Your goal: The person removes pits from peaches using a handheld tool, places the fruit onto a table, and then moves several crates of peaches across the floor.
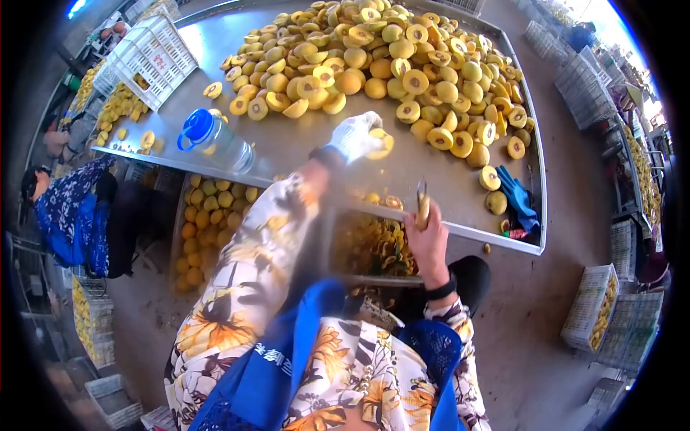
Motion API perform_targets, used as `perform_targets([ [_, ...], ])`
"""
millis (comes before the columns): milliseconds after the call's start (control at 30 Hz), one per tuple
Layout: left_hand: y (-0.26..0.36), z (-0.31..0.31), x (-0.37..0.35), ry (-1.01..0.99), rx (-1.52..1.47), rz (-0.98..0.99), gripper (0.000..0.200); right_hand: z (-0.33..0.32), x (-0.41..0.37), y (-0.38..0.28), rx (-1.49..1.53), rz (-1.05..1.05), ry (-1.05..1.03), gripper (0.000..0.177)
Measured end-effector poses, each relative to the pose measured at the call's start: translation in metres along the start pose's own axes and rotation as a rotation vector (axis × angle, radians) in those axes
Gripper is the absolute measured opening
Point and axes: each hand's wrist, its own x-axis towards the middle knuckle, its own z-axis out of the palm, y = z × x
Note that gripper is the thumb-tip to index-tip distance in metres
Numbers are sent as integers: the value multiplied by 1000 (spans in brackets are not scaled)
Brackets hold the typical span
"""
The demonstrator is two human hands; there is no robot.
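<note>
Head view: the left hand's gloved fingers [356, 136] grip a yellow fruit piece [384, 145] above the metal surface [295, 147], near the fruit heap [374, 61]. The right hand's bare fingers [429, 237] close around a metal-tipped hand tool [422, 204].

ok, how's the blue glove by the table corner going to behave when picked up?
Blue glove: probably floppy, as its empty fingers lie loosely bent. Unlikely to roll, given that uneven, sprawled shape. Might drag the small red item beside it.
</note>
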Motion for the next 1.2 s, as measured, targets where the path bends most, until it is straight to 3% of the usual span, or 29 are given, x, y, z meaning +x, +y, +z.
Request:
perform_targets([
  [67, 29, -9, -51, -73, -442, -52, 45, 0, 10, -10, 139, -77, 33, 41],
  [167, 52, -5, -109, -95, -860, 5, 31, 6, 9, -15, 265, -133, -9, 39],
  [233, 52, 8, -138, -15, -1105, -118, 29, 15, 1, -13, 278, -56, -97, 33],
  [367, 47, 34, -179, 38, -1732, -399, 30, 29, -26, -18, 316, -123, -135, 26],
  [400, 57, 38, -186, 169, -1627, -391, 40, 32, -29, -16, 238, -109, -134, 27],
  [500, 45, 46, -203, 144, -1338, -232, 37, 28, -37, -5, -37, -157, -230, 29],
  [600, 32, 57, -212, 181, -1089, -42, 32, 20, -46, -8, -31, -225, -278, 26],
  [667, 31, 59, -214, 157, -1132, -131, 29, 20, -51, -5, 1, -197, -309, 20],
  [733, 37, 53, -214, 62, -1322, -391, 27, 21, -53, 1, 15, -165, -296, 19],
  [800, 40, 55, -217, 45, -1351, -395, 24, 21, -55, -1, 109, -132, -296, 16],
  [933, 29, 67, -222, 26, -1416, -306, 21, 21, -59, 1, 14, -313, -267, 13],
  [1000, 12, 85, -224, 215, -1083, -69, 22, 25, -66, 3, 18, -523, -384, 11],
  [1067, -1, 88, -227, 252, -788, -1, 27, 28, -78, -8, -47, -707, -441, 12],
  [1133, 0, 79, -227, 293, -419, -36, 31, 35, -83, 1, 69, -192, -298, 18],
  [1167, 15, 62, -224, 195, -910, -269, 32, 37, -84, 2, 124, 65, -227, 21],
  [1200, 30, 45, -221, 223, -1386, -560, 34, 32, -77, 2, 27, 44, -185, 30],
])
